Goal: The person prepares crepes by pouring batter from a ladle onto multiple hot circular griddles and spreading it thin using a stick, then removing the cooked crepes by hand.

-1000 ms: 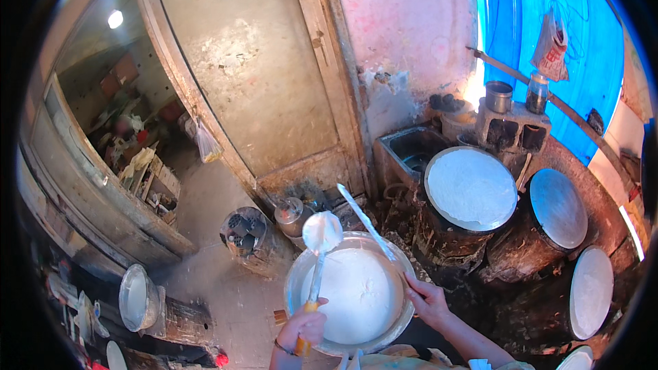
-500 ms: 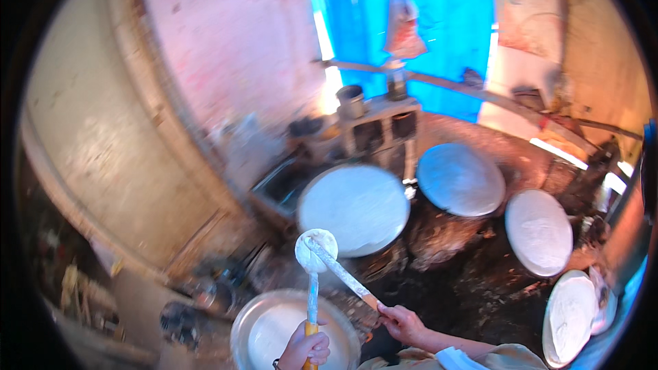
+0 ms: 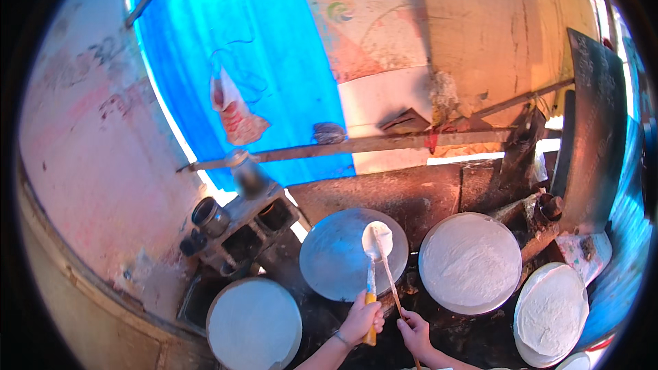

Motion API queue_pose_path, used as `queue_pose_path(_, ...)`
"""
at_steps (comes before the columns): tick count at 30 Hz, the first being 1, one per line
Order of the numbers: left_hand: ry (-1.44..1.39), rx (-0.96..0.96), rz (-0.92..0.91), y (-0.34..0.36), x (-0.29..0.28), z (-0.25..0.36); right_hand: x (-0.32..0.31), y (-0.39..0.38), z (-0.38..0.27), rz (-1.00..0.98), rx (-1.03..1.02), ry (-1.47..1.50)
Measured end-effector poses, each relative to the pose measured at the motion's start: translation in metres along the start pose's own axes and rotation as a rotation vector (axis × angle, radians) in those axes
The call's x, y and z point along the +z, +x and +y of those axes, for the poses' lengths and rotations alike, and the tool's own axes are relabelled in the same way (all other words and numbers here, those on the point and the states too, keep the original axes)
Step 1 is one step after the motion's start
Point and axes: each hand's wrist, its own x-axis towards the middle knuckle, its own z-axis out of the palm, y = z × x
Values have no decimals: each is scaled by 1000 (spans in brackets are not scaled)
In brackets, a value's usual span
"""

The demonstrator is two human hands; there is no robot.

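My left hand (image 3: 361,321) is closed round the yellow handle of a ladle (image 3: 371,275), whose bowl holds white batter. In my right hand (image 3: 415,332) is a long thin stick (image 3: 391,277), its far end resting at the ladle's bowl. Both tools hang over a round grey griddle (image 3: 332,257) with a bare-looking surface. To the right, a second griddle (image 3: 469,264) carries a white layer. A third white-covered griddle (image 3: 550,315) lies farther right, and another round white one (image 3: 253,325) is at the lower left.
Behind the griddles stands a block ledge (image 3: 257,195) with a metal cup (image 3: 210,216) on it. A wooden rail (image 3: 384,144) crosses in front of blue sheeting (image 3: 288,82), where a plastic bag (image 3: 236,113) hangs. A dark metal sheet (image 3: 596,137) leans at the right.
The view has swung right, and the basin of white liquid has left the picture. Both hands, with ladle and stick, have moved from beside that basin to over the grey griddle.
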Motion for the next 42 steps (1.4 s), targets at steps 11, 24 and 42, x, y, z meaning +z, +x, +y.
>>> queue_pose_path(11, 940, 141, 385, 162, -42, 8, 31, 91, 71, 141, 318, 325)
queue_pose_path(24, 1445, 362, 435, 190, -94, 47, 72, 109, 48, 282, 388, 677)
queue_pose_path(42, 741, 173, 642, 152, -146, 72, 94, 177, 46, 94, 503, 447)
